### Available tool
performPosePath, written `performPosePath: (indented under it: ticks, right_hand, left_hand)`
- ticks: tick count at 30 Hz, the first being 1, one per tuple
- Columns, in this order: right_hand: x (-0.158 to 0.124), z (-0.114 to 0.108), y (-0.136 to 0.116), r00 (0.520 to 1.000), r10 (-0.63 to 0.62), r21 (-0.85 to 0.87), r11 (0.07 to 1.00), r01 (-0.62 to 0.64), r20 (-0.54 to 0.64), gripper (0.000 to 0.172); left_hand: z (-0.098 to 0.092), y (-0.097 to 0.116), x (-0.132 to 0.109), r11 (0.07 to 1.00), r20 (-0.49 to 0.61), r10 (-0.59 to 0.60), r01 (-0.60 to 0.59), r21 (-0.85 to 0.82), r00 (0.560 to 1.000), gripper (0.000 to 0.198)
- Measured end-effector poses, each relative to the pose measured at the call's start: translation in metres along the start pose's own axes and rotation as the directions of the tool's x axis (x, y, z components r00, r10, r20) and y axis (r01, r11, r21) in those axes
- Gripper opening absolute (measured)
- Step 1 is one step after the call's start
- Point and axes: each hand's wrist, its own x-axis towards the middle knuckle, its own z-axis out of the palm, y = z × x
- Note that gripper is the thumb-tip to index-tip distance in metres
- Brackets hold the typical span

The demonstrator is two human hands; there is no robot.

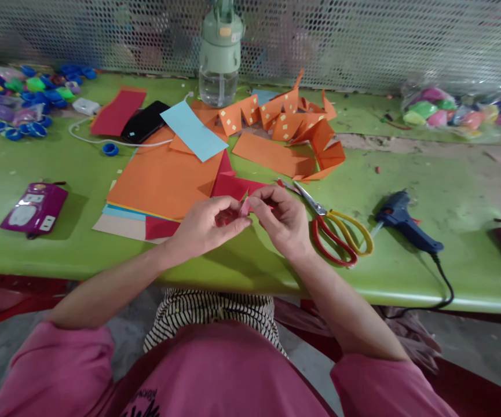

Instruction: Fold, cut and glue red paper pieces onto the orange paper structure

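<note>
Pink scrap (244,207) sits near the centre of the frame, pinched between the fingertips of the left hand (209,225) and the right hand (281,223); from my remote seat, the fingers cover so much that I can't make out its full outline.

Working down by size, the perforated metal panel (363,40) runs out of my view at the top, with blurred shapes behind its holes. Below it, the smooth green table (406,272) is cut off at both sides, its surface worn to a rough, pale strip at right. A pink shirt (233,370) fills the bottom, and I get only part of its black lettering.

At upper left I see a heap of blue plastic pieces (50,98), cropped by the edge; at upper right, wrinkled clear plastic (445,113) blurs the coloured lumps inside. Left of centre, a flat orange sheet (163,179) hides most of the paper layers under it. Above centre, a creased orange strip (285,128) stands in zigzags, dotted with pale squares. Near the top, a clear-bodied bottle (220,58) loses its handle to the frame.

Right of centre lie scissors (321,211), one loop red, one yellow, their tips hard to read by the right hand. At right is a dark blue glue gun (409,223), its cord dropping over the table edge. A glossy black slab (146,121) is partly under light blue paper (194,131).
</note>
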Motion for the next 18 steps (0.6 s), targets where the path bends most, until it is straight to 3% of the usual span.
performPosePath:
  ticks: [6, 18]
  right_hand:
    - [-0.0001, 0.0002, -0.0035, 0.999, 0.023, 0.017, 1.0, -0.023, -0.029, 0.019]
    - [-0.0017, -0.0026, -0.0011, 0.998, 0.062, 0.062, 0.996, -0.061, -0.01, 0.013]
  left_hand:
    - [0.0005, -0.0046, -0.0001, 0.988, -0.045, -0.015, 0.007, -0.156, 0.999, 0.025]
    - [-0.0022, -0.0011, -0.0005, 0.976, -0.076, -0.076, 0.058, -0.208, 0.994, 0.024]
